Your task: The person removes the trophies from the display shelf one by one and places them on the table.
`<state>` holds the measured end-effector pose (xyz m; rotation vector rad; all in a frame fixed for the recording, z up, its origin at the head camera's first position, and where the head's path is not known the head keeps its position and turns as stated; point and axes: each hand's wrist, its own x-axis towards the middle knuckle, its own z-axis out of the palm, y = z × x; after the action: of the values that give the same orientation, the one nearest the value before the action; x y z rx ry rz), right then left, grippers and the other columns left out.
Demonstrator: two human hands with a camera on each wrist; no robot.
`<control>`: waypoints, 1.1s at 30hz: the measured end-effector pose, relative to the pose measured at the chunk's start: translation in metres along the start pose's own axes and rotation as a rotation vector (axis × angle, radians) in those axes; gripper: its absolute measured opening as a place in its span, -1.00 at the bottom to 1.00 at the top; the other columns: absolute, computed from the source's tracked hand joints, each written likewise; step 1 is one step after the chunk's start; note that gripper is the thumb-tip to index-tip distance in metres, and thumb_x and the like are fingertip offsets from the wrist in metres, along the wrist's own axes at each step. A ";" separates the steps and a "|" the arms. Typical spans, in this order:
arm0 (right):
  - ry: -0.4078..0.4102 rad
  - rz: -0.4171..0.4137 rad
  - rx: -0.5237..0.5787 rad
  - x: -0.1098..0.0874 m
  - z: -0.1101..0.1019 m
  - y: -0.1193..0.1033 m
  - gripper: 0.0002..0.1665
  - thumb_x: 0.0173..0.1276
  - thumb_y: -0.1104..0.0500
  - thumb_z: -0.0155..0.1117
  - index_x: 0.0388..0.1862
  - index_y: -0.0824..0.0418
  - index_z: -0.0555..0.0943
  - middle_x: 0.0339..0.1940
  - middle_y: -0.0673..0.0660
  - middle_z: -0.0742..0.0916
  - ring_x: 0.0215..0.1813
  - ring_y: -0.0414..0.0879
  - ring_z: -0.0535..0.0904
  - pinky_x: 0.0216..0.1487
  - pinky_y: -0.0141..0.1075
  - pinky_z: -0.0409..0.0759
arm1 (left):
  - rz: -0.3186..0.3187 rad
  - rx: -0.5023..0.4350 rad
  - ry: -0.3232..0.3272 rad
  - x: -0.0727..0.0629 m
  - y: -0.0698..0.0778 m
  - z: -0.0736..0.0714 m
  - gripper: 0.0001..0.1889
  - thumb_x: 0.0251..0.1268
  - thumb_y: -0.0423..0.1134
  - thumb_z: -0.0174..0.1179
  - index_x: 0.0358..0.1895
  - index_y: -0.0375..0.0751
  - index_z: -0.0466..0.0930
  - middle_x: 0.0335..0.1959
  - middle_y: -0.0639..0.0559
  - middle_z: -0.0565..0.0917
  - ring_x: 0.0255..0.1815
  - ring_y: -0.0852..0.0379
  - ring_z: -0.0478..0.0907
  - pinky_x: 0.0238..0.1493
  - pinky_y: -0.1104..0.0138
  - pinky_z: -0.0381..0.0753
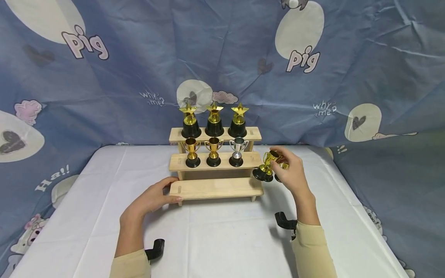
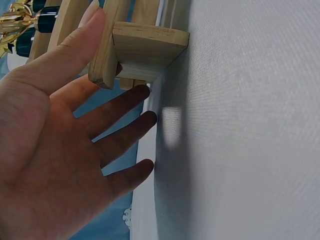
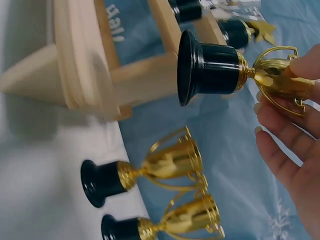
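Note:
A three-tier wooden display stand [image 1: 215, 188] stands on the table; my left hand [image 1: 153, 197] holds the left end of its lowest tier, thumb at the front edge and index finger behind. The other fingers [image 2: 122, 137] are spread. My right hand [image 1: 290, 170] pinches a gold trophy cup [image 3: 215, 67] with a black base by its cup, raised beside the stand's right end. Below it, two more gold trophy cups [image 3: 172, 160] stand upright on the table, partly hidden by the hand in the head view.
Three gold star trophies [image 1: 214, 121] line the top tier. On the middle tier stand two gold cups [image 1: 213, 151] and a silver cup [image 1: 237, 151]. A white cloth [image 1: 222, 239] covers the table, and a blue printed curtain [image 1: 222, 46] hangs behind.

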<state>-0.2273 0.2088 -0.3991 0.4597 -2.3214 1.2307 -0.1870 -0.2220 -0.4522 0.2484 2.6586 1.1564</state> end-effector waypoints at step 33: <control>-0.010 0.369 -0.430 -0.014 -0.063 0.057 -0.55 0.33 0.12 0.19 0.22 0.01 0.56 -0.02 0.25 0.70 -0.06 0.15 0.63 -0.22 -0.04 0.51 | -0.014 -0.028 -0.014 0.002 -0.001 -0.001 -0.19 0.13 0.08 0.42 0.42 -0.14 0.33 0.44 -0.27 0.39 0.50 -0.30 0.24 0.47 -0.25 0.18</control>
<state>-0.2279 0.2938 -0.4149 -0.1160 -2.6603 0.8302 -0.1895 -0.2225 -0.4525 0.2317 2.6256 1.1819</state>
